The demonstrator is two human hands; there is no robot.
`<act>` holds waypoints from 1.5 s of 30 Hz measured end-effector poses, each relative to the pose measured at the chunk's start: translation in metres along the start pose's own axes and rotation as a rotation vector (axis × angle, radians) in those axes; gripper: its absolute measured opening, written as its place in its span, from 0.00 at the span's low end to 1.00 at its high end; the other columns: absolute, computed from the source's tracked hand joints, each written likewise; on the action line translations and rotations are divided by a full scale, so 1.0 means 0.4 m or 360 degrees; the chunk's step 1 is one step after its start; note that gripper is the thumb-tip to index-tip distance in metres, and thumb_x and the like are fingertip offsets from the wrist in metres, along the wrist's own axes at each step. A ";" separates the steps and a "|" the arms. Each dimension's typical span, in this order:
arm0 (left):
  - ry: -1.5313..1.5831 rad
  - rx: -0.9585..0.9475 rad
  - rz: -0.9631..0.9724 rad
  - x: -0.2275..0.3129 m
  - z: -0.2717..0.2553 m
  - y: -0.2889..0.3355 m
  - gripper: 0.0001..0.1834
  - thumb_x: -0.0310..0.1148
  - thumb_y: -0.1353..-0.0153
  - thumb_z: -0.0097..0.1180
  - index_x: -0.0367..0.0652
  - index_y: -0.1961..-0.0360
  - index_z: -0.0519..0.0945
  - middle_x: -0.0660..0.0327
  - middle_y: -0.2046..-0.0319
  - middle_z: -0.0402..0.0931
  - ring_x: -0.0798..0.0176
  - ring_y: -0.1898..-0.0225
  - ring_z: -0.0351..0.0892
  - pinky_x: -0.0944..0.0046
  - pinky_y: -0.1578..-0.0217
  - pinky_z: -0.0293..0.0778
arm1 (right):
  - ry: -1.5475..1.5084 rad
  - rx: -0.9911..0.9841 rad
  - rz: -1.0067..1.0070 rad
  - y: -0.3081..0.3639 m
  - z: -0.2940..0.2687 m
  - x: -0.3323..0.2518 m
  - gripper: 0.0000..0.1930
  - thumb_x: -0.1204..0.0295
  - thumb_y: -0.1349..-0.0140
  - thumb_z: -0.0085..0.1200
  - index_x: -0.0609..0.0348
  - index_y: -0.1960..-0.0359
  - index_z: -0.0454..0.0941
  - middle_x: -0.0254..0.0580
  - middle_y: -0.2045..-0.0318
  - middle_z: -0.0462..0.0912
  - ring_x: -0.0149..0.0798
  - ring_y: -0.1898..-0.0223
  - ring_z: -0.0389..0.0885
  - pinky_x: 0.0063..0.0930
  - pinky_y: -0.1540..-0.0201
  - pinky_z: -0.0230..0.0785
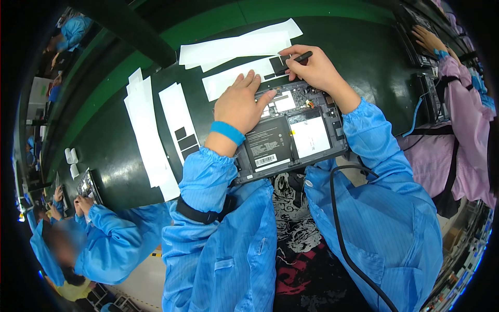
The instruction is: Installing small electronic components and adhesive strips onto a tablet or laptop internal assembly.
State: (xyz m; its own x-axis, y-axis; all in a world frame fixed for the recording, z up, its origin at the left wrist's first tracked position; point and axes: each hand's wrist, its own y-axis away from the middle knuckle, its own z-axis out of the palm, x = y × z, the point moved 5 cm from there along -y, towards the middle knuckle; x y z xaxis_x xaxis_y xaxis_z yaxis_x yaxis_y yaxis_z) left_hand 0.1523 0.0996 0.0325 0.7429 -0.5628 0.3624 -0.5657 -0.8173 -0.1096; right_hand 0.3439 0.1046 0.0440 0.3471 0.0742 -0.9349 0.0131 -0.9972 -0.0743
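Observation:
An opened laptop base [338, 143] lies in front of me, its battery [267, 141] and circuit parts exposed. My left hand [239, 105] rests flat over its upper left corner, fingers stretched onto a white backing sheet [214, 86]. With my right hand [314, 65] I pinch a slim black pen-shaped tool [300, 57]. Its lower end is at the black adhesive pieces [279, 64] on that sheet's right end; the tip is too small to make out. A blue band [227, 132] circles my left wrist.
More white sheets [234, 46] lie behind and at the left, one bearing black rectangles [188, 140]. At the far left, a co-worker in blue [117, 239] handles a device [89, 186]. A pink-sleeved person [457, 99] works at right. A black cable [340, 229] crosses my right side.

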 end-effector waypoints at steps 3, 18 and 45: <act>-0.0017 -0.0003 0.0003 -0.001 -0.001 -0.001 0.32 0.57 0.35 0.45 0.43 0.43 0.75 0.53 0.38 0.67 0.50 0.35 0.64 0.55 0.40 0.67 | -0.0030 -0.0015 0.0039 0.001 -0.005 0.000 0.14 0.75 0.41 0.50 0.66 0.54 0.80 0.39 0.78 0.82 0.27 0.76 0.81 0.19 0.73 0.70; 0.0104 0.0333 0.0159 0.001 -0.054 -0.020 0.19 0.45 0.36 0.50 0.39 0.58 0.82 0.48 0.53 0.77 0.44 0.53 0.76 0.51 0.54 0.73 | -0.0486 0.0161 -0.0052 0.048 -0.065 -0.082 0.12 0.77 0.38 0.50 0.69 0.56 0.79 0.41 0.77 0.82 0.27 0.75 0.80 0.18 0.72 0.70; 0.1101 -0.0205 -0.0602 0.007 -0.005 -0.007 0.15 0.36 0.43 0.61 0.31 0.71 0.82 0.58 0.81 0.79 0.69 0.81 0.75 0.67 0.78 0.70 | -0.0710 0.0128 -0.0076 0.162 -0.001 0.010 0.07 0.75 0.37 0.54 0.59 0.61 0.69 0.39 0.78 0.81 0.24 0.77 0.76 0.16 0.77 0.65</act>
State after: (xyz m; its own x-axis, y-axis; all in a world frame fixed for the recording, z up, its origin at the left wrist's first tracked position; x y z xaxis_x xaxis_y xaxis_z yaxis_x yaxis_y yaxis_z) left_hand 0.1551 0.1005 0.0355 0.5259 -0.0111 0.8505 -0.3878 -0.8930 0.2282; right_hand 0.3467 0.0404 0.0357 -0.0905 0.1364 -0.9865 -0.0595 -0.9895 -0.1314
